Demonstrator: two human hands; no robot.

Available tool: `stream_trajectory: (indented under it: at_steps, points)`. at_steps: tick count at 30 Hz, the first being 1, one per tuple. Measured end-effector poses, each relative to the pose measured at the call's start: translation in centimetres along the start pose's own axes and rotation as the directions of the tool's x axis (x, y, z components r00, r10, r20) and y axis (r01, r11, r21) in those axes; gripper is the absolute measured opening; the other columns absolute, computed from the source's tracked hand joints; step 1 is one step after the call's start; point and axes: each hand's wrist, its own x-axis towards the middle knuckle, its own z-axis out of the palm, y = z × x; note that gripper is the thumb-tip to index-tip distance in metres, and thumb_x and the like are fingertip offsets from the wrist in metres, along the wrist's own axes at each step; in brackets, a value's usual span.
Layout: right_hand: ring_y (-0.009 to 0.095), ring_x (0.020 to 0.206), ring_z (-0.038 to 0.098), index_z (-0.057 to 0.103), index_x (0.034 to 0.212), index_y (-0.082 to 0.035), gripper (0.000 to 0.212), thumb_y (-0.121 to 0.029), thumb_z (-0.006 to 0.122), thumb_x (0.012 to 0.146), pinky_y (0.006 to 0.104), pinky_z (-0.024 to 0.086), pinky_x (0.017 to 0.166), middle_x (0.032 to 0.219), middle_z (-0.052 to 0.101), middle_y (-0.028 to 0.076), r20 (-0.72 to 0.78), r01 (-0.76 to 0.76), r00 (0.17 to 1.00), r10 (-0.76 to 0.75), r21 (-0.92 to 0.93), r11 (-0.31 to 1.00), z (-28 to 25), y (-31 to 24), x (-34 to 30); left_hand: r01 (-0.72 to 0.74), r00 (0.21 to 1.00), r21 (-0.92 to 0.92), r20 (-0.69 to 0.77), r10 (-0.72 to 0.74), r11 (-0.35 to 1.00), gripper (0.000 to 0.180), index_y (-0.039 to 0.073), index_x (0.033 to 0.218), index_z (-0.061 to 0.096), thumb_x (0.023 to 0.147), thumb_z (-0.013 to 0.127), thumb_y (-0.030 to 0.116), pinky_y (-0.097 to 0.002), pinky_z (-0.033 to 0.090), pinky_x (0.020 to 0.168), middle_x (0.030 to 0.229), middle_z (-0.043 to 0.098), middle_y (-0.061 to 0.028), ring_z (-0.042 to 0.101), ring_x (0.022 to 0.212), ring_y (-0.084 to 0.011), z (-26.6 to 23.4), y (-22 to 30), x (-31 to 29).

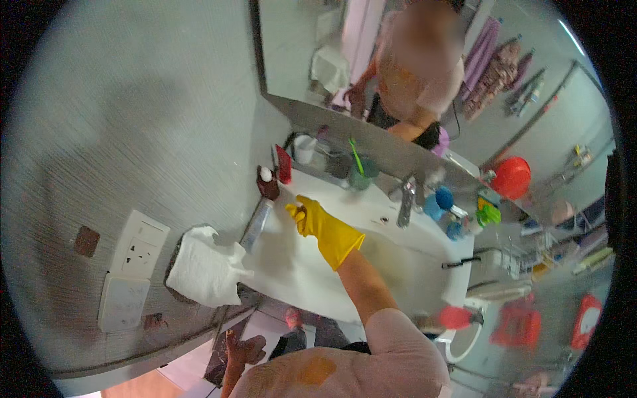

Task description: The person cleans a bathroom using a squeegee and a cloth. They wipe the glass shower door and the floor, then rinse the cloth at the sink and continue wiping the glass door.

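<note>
My right hand point(310, 219), in a long yellow rubber glove, hovers over the left part of the white washbasin point(312, 302). Its fingers are bent but apart, and I see nothing between them. Close by on its left stand a dark brown bottle with a white cap point(267, 186) and a red tube point(284, 164). A pale, narrow tube point(257, 225) lies along the basin's left rim. My bare left hand point(245, 346) hangs low at the left, beside my body. Its thumb stands away from the other fingers, and it touches nothing visible.
A white cloth point(206, 266) hangs by the wall sockets point(141, 245). Behind the basin are a faucet point(407, 199), a white cup point(304, 149), a green cup with toothbrush point(362, 174) and a mirror point(298, 60). Blue and green bottles point(488, 213) and a red-headed brush point(456, 318) are at the right.
</note>
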Motion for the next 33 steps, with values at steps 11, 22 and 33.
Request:
stream_trajectory:
  at_steps: [11,22,33]
  points:
    - [0.017,0.097,0.052,0.056,0.109,-0.004,0.037,-0.033,0.050,0.088,0.0304,0.039,0.088,0.102,0.059,0.007,0.527,0.622,0.778,-0.342,-0.725,0.296,3.8,16.8,-23.3,-0.536,0.681,0.453,0.730,0.048,0.713,0.024,0.002,0.105,0.056,0.082,0.054,0.009,-0.0262,0.042,0.082,0.095,0.061,-0.0068,0.056,0.089,-0.0150,18.2,13.2,-3.2]
    - [0.027,0.081,0.059,0.061,0.095,-0.007,0.038,-0.042,0.053,0.084,0.0331,0.044,0.069,0.080,0.062,0.014,-0.084,0.078,0.458,-0.885,-0.988,0.134,1.3,12.9,-34.1,-0.765,0.475,0.339,0.871,0.125,0.548,0.043,0.001,0.117,0.049,0.076,0.061,0.006,-0.0274,0.044,0.081,0.097,0.059,-0.0095,0.054,0.091,-0.0138,31.5,10.9,-1.6]
    - [0.034,0.098,0.056,0.057,0.106,-0.005,0.045,-0.044,0.049,0.084,0.0376,0.043,0.083,0.101,0.060,0.020,-0.613,-0.050,0.222,-0.758,-0.784,0.619,-10.7,6.6,-31.0,-0.729,0.684,0.624,0.686,0.247,0.281,0.045,0.007,0.108,0.053,0.068,0.068,0.019,-0.0334,0.043,0.081,0.103,0.056,-0.0113,0.052,0.095,-0.0200,34.5,6.4,14.2]
